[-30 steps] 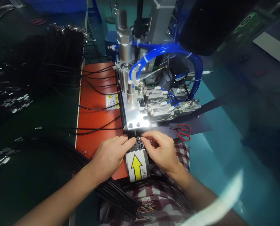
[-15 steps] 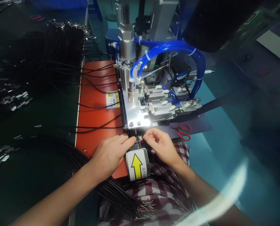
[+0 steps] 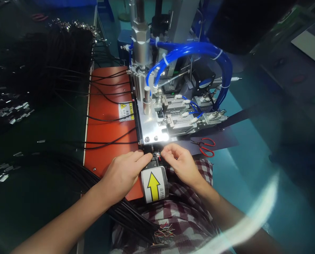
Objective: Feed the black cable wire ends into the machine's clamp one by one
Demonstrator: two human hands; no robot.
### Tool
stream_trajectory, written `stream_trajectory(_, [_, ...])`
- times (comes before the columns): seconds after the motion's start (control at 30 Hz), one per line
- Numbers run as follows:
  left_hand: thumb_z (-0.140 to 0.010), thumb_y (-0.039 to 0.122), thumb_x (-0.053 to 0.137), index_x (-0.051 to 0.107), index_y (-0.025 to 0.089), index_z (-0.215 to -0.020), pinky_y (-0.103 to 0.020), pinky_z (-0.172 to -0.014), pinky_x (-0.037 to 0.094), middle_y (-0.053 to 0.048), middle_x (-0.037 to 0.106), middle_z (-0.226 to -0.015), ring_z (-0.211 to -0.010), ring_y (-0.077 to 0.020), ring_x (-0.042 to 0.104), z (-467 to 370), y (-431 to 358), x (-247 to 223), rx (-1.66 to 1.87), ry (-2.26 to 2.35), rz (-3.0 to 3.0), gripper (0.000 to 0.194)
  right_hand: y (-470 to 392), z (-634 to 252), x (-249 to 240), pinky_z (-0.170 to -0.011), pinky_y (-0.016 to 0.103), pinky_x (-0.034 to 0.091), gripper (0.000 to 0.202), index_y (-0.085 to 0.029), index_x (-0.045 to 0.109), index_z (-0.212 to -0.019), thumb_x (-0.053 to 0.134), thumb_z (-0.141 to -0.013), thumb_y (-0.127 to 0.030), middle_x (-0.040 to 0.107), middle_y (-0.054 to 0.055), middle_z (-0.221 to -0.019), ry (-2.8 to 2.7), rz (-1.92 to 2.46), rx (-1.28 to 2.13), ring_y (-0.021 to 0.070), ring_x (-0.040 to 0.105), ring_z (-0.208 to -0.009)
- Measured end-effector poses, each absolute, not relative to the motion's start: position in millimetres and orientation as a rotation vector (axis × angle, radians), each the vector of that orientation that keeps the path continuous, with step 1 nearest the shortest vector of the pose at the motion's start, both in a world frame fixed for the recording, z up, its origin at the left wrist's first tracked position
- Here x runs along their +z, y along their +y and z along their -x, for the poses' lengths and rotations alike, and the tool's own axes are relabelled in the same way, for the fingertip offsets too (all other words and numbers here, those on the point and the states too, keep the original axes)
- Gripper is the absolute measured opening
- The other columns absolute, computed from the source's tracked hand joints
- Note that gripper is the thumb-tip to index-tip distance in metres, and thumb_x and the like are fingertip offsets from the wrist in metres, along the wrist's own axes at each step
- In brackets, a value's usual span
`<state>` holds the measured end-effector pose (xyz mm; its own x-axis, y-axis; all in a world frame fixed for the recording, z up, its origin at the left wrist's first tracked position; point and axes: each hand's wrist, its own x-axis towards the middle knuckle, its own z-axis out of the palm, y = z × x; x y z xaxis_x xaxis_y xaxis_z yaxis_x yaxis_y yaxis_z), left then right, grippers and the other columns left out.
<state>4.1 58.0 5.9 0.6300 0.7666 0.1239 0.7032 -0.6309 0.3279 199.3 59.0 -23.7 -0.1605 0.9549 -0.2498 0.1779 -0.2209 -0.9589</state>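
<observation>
My left hand (image 3: 125,173) lies over the front edge of the machine, closed, thumb and fingertips pressed down at a small black fixture (image 3: 154,163). Just beyond its thumb tip, the stripped end of a cable (image 3: 158,154) shows short thin wires, one of them red. The rest of that cable is hidden under the hand. From the other side my right hand (image 3: 182,164) pinches at these thin wires with thumb and forefinger, its other fingers curled. Below the fixture is a rounded cover (image 3: 154,185) with a yellow arrow label.
The machine (image 3: 153,123) with blue air hoses (image 3: 197,51) rises ahead. Black cables cross its orange plate (image 3: 107,106). Red-handled scissors (image 3: 206,146) lie to the right. A bundle of black cables (image 3: 131,215) with bare coloured wire ends rests on my lap; more cables (image 3: 59,49) are piled left.
Both hands keep almost the same place and grip at the fixture. The view has shifted very slightly.
</observation>
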Motion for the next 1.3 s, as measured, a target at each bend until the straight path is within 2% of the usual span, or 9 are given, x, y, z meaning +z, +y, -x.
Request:
stream_trajectory(0.33, [-0.087, 0.008, 0.040, 0.060, 0.014, -0.106, -0.028, -0.059, 0.049, -0.006, 0.066, -0.084, -0.070, -0.0184, 0.061, -3.2, 58.3, 4.1, 0.392, 1.187, -2.589, 0.028, 63.0, -200.6, -24.5, -0.046, 0.022, 0.036, 0.016, -0.015, 0.058, -0.071, 0.059, -0.076, -0.030, 0.051, -0.003, -0.059, -1.122, 1.570, 1.489, 0.0101, 0.043, -0.051])
stream_trajectory(0.47, [-0.087, 0.009, 0.040, 0.060, 0.014, -0.104, -0.028, -0.059, 0.049, -0.007, 0.066, -0.085, -0.072, -0.0191, 0.062, -3.2, 58.1, 4.4, 0.382, 1.187, -2.592, 0.027, 61.3, -198.2, -20.6, -0.051, 0.024, 0.039, 0.018, -0.015, 0.061, -0.077, 0.059, -0.077, -0.033, 0.057, 0.001, -0.067, -1.230, 1.520, 1.404, 0.0123, 0.049, -0.058])
stream_trajectory(0.53, [-0.087, 0.008, 0.039, 0.060, 0.014, -0.104, -0.027, -0.059, 0.049, -0.007, 0.066, -0.084, -0.072, -0.0188, 0.061, -3.1, 57.9, 5.0, 0.387, 1.191, -2.597, 0.028, 60.4, -193.8, -18.8, -0.050, 0.023, 0.038, 0.018, -0.015, 0.061, -0.077, 0.057, -0.079, -0.033, 0.056, 0.000, -0.063, -1.296, 1.497, 1.390, 0.0121, 0.048, -0.055])
stream_trajectory(0.63, [-0.087, 0.008, 0.038, 0.060, 0.014, -0.104, -0.027, -0.057, 0.049, -0.006, 0.065, -0.081, -0.069, -0.0182, 0.061, -2.9, 57.4, 5.9, 0.389, 1.196, -2.598, 0.028, 58.2, -188.3, -16.9, -0.047, 0.022, 0.035, 0.014, -0.016, 0.059, -0.073, 0.055, -0.080, -0.028, 0.050, -0.003, -0.056, -1.418, 1.519, 1.230, 0.0101, 0.042, -0.049])
stream_trajectory(0.77, [-0.088, 0.009, 0.038, 0.061, 0.014, -0.104, -0.027, -0.058, 0.050, -0.007, 0.065, -0.081, -0.069, -0.0176, 0.061, -2.8, 57.6, 6.3, 0.414, 1.189, -2.603, 0.028, 55.3, -188.8, -17.7, -0.053, 0.023, 0.038, 0.010, -0.017, 0.060, -0.074, 0.052, -0.080, -0.021, 0.053, -0.002, -0.061, -1.595, 1.527, 0.990, 0.0110, 0.046, -0.054])
stream_trajectory(0.9, [-0.088, 0.009, 0.037, 0.061, 0.014, -0.104, -0.026, -0.059, 0.050, -0.007, 0.066, -0.082, -0.070, -0.0172, 0.061, -2.7, 58.2, 5.4, 0.423, 1.182, -2.618, 0.029, 59.2, -191.5, -21.5, -0.050, 0.022, 0.038, 0.013, -0.017, 0.058, -0.072, 0.052, -0.079, -0.026, 0.055, -0.001, -0.062, -1.355, 1.518, 1.300, 0.0110, 0.047, -0.053])
stream_trajectory(1.03, [-0.087, 0.007, 0.036, 0.061, 0.014, -0.105, -0.026, -0.055, 0.049, -0.006, 0.065, -0.078, -0.065, -0.0165, 0.060, -2.3, 58.1, 4.9, 0.451, 1.173, -2.631, 0.031, 64.3, -192.6, -22.1, -0.041, 0.021, 0.028, 0.018, -0.016, 0.056, -0.063, 0.056, -0.074, -0.030, 0.045, -0.005, -0.051, -1.056, 1.477, 1.631, 0.0085, 0.035, -0.044])
stream_trajectory(1.13, [-0.087, 0.007, 0.037, 0.060, 0.013, -0.105, -0.025, -0.056, 0.048, -0.006, 0.066, -0.080, -0.066, -0.0166, 0.060, -2.8, 57.8, 6.0, 0.462, 1.162, -2.628, 0.030, 59.6, -193.9, -22.2, -0.040, 0.021, 0.023, 0.019, -0.016, 0.056, -0.064, 0.059, -0.073, -0.033, 0.039, -0.006, -0.049, -0.980, 1.490, 1.611, 0.0074, 0.030, -0.043])
stream_trajectory(1.3, [-0.087, 0.007, 0.037, 0.061, 0.013, -0.104, -0.026, -0.056, 0.048, -0.006, 0.065, -0.079, -0.066, -0.0166, 0.060, -3.7, 57.5, 7.9, 0.427, 1.179, -2.631, 0.030, 43.1, -191.9, -24.0, -0.045, 0.022, 0.034, 0.021, -0.015, 0.059, -0.072, 0.060, -0.076, -0.036, 0.051, -0.002, -0.058, -1.134, 1.537, 1.476, 0.0102, 0.043, -0.050])
